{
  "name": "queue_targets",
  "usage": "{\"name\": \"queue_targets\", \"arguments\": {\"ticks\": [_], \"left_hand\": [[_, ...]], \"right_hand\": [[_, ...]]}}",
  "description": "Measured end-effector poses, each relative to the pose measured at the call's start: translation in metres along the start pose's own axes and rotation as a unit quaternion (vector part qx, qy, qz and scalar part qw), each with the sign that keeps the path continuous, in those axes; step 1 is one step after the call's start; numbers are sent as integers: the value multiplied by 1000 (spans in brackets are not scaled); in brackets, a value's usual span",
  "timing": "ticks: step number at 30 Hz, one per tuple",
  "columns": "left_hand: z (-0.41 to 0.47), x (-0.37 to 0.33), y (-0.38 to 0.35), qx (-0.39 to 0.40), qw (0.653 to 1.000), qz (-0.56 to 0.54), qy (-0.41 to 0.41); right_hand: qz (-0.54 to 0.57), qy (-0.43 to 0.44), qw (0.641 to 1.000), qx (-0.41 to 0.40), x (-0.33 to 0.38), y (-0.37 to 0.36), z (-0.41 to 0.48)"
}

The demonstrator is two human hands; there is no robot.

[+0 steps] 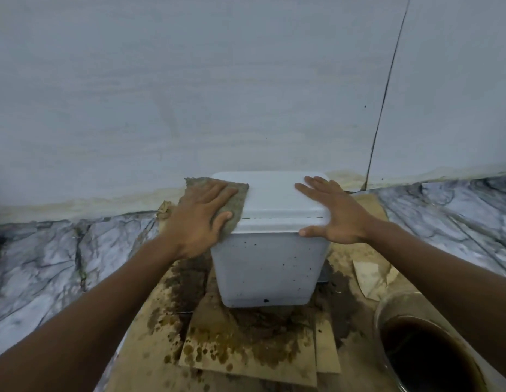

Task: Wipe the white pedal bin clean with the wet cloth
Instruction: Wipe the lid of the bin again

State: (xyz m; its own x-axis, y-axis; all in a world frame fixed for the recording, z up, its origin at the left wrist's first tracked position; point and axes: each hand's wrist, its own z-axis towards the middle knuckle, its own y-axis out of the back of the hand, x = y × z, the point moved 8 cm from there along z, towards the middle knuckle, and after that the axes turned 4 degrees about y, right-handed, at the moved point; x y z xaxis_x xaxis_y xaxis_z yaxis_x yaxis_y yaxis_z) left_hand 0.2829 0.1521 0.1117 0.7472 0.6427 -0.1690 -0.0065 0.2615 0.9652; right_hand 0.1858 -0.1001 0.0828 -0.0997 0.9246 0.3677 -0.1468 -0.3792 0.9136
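As two hands (pixel 195 219) (pixel 339 213) press, one bin (pixel 268 264)

Seemingly a home's indoor corner: marble-patterned floor (pixel 42 250) is meeting a pale wall (pixel 189 80), with stained cardboard (pixel 246 349) lying flat.

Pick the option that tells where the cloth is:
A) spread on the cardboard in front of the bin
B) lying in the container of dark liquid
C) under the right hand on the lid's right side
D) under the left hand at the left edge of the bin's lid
D: the left hand presses the cloth against the left edge of the lid of the white pedal bin, while the right hand rests bare on the lid's right side.
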Motion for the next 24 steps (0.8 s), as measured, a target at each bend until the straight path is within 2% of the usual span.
{"name": "queue_targets", "arguments": {"ticks": [5,7,9,16,21,24], "left_hand": [[15,-61,-24,-17,997,75,10],[16,-67,-26,-24,997,76,12],[11,-64,-22,-65,994,86,31],[-16,-52,-27,-159,970,7,182],[-25,-53,-32,-196,957,-59,207],[-23,-59,-36,-181,957,-41,223]], "right_hand": [[-1,2,1000,-3,-5,-1,-1],[-2,5,1000,-4,-7,-3,0],[-9,8,1000,-6,-5,-4,1],[-8,5,1000,1,0,-5,-2],[1,0,1000,2,2,-3,-5],[-14,4,1000,3,0,-5,-4]]}}
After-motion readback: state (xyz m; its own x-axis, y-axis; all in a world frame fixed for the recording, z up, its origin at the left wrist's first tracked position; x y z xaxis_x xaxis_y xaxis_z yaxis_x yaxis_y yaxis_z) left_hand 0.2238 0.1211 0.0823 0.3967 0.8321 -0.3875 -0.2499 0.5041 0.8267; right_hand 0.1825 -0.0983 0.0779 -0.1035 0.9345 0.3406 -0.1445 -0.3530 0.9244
